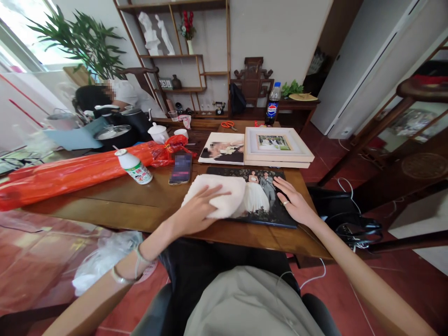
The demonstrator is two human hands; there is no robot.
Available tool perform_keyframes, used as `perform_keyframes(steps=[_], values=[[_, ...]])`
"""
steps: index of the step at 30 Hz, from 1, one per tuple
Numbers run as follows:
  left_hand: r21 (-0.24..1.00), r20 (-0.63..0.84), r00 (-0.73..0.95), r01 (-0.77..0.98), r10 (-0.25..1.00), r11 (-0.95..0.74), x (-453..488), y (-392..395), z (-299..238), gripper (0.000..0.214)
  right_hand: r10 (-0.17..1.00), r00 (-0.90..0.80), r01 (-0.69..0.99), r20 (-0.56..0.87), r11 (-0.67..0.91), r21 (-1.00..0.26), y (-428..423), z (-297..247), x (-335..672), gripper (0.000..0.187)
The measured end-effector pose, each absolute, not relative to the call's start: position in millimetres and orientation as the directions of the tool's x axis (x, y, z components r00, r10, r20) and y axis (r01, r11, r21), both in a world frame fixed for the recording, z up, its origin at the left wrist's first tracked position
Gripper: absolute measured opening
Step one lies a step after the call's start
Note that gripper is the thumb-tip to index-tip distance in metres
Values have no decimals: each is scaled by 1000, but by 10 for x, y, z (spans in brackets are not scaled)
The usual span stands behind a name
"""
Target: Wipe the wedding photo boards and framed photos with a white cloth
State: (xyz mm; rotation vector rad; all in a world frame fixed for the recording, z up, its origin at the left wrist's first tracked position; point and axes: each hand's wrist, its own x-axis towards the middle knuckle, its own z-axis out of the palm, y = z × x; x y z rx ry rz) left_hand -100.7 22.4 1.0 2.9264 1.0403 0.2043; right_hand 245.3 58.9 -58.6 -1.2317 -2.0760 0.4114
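A large dark wedding photo print lies flat at the near edge of the wooden table. A folded white cloth rests on its left half. My left hand lies flat on the cloth with fingers stretched out. My right hand, with a ring on one finger, presses flat on the print's right side, fingers spread. Neither hand grips anything.
Beyond the print lie another photo and a stack of white frames. A phone, a small white bottle and a long orange plastic bag lie to the left. Another person sits at the far left. A black bag stands on the floor at right.
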Motion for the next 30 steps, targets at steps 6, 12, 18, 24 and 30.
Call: perform_keyframes(steps=[6, 12, 18, 24, 30], values=[[33, 207, 689, 704, 694, -709, -967, 1073, -68, 28, 862, -322, 640, 392, 503, -581, 590, -589, 2456, 43], [-17, 181, 695, 710, 696, -704, -802, 916, -58, 26, 857, -328, 643, 397, 511, -571, 591, -597, 2457, 43], [31, 71, 790, 608, 608, -793, -600, 40, -66, 16, 856, -334, 656, 396, 512, -555, 596, -600, 2457, 43], [63, 63, 846, 526, 530, -848, -466, -116, -36, 18, 854, -340, 661, 395, 515, -546, 600, -599, 2464, 43], [20, 127, 763, 637, 634, -771, -530, 755, -12, 27, 850, -333, 652, 409, 521, -551, 612, -620, 2469, 42]])
